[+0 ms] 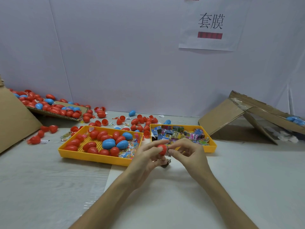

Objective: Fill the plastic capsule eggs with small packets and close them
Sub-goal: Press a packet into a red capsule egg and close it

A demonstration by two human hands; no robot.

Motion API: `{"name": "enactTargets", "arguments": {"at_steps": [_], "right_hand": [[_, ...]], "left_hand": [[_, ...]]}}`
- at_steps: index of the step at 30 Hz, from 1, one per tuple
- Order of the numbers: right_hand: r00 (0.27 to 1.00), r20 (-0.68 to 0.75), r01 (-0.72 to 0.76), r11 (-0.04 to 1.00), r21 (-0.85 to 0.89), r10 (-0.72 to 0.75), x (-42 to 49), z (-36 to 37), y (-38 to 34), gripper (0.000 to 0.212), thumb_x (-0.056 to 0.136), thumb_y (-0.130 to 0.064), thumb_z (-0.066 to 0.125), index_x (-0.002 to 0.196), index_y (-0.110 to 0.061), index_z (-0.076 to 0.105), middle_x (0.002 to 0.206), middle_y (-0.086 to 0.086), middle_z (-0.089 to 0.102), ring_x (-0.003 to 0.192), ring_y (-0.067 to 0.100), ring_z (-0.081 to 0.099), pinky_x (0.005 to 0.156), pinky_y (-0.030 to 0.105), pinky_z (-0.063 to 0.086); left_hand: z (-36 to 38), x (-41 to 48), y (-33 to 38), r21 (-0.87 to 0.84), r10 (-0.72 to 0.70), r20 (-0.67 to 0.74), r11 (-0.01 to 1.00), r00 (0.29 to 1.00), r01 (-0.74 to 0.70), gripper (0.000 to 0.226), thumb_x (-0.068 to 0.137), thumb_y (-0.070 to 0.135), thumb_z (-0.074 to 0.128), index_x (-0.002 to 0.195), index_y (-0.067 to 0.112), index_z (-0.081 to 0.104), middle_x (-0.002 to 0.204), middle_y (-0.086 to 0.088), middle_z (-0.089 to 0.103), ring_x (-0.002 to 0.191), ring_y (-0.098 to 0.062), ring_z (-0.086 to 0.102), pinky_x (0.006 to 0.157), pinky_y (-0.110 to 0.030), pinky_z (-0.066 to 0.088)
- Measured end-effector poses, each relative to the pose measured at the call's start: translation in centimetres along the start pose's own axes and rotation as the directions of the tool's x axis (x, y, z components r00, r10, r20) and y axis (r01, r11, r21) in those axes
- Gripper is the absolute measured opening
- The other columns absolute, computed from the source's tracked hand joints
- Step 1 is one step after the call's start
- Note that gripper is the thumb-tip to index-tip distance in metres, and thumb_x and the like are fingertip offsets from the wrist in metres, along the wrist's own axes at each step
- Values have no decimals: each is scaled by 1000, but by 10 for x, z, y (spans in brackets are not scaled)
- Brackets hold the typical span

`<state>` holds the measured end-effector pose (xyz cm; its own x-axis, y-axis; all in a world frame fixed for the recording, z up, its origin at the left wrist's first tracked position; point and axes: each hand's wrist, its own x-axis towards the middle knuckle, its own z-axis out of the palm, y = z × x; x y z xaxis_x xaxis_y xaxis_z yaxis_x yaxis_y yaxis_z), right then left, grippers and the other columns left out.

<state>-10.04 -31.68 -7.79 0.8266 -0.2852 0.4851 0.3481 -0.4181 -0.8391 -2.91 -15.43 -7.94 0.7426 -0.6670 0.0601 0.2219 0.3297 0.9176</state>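
Left hand (146, 156) grips a red plastic capsule egg shell (161, 149) between thumb and fingers. It's held above the white table (165, 199), just in front of the yellow plastic tray of packets (212, 147). Right hand (189, 152) pinches a small printed foil packet (168, 152) at the shell's open mouth. Push the packet fully below the rim so nothing fouls the seam, then align the halves and squeeze until seated. Dark scrap (165, 164) under left palm is possibly a spare packet, but it's too hidden to confirm.
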Motion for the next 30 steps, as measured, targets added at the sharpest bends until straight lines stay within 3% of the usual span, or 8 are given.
{"name": "enactTargets", "arguments": {"at_steps": [4,6,9,13,21,30], "right_hand": [[1000,-19,17,998,-63,-18,0,0,2,22,81,-8,81,79,-29,76,89,-6,65,68,16,59,62,27,49],[1000,-19,23,997,-68,-25,0,0,2,25,82,-6,80,77,-30,74,88,-9,64,67,13,58,61,26,47],[999,-10,31,996,-85,-32,-1,1,1,21,83,-4,78,78,-24,73,87,-9,63,66,11,56,60,25,45],[999,12,44,993,-105,-43,-2,3,0,16,84,-3,77,80,-19,73,86,-10,63,65,8,56,59,19,43],[997,11,74,992,-107,-73,-3,4,0,19,85,0,75,80,-18,72,85,-8,63,66,12,55,61,23,44],[995,23,94,987,-130,-92,-3,3,2,19,85,0,75,81,-19,71,86,-7,63,68,15,56,61,25,45]], "left_hand": [[4,-1,-3,300,179,-99,943,979,-142,23,95,3,63,108,16,78,107,-9,69,73,-18,71,70,-35,60],[7,-1,-3,360,223,-101,917,970,-174,23,95,4,64,107,17,78,111,-7,66,72,-18,73,67,-33,60],[7,-2,-3,389,260,-100,899,960,-202,26,95,2,63,103,22,78,103,0,69,71,-18,74,63,-24,59],[7,-1,-4,498,306,-89,838,948,-224,32,95,6,63,102,35,76,91,14,74,72,-16,73,64,-27,61],[8,-2,-3,495,312,-88,838,946,-230,33,95,0,60,103,29,75,89,9,75,65,-13,70,63,-25,60],[7,-1,-4,445,251,-80,875,965,-191,28,97,3,60,107,25,75,88,8,76,71,-16,72,65,-25,60]]}}
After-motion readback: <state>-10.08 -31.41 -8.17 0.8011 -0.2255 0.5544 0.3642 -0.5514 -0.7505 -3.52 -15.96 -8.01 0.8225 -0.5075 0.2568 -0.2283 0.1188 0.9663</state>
